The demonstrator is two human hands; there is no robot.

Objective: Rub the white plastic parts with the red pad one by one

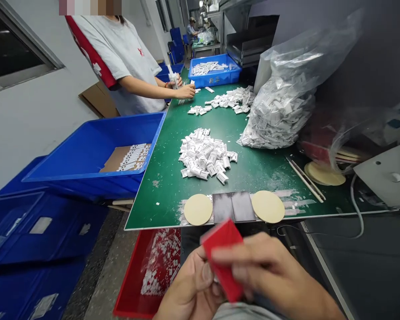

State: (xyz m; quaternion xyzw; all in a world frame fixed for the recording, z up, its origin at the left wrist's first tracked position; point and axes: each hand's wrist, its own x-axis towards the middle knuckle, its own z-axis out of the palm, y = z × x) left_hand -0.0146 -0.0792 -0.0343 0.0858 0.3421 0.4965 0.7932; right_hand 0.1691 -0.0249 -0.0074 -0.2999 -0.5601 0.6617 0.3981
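A flat red rectangular piece [222, 238] is held in front of me, below the table's near edge. My right hand [270, 266] grips it, fingers closed along its face and blurred by motion. Beneath and beside it, my left hand [190, 284] is closed, thumb bent inward. A small whitish bit shows between the left fingers, mostly hidden by the red piece, so I cannot make it out. Ahead on the green table [166, 182] lies a heap of small white plastic parts [206, 153]. Two round cream discs [198, 209] flank dark square pads [233, 206] along the near edge.
A clear bag [280, 106] full of white parts stands on the right, near thin sticks [305, 180]. A blue bin [93, 142] sits left, a red bin [130, 284] below. Another person [126, 66] handles white pieces beside a far blue tray [216, 80].
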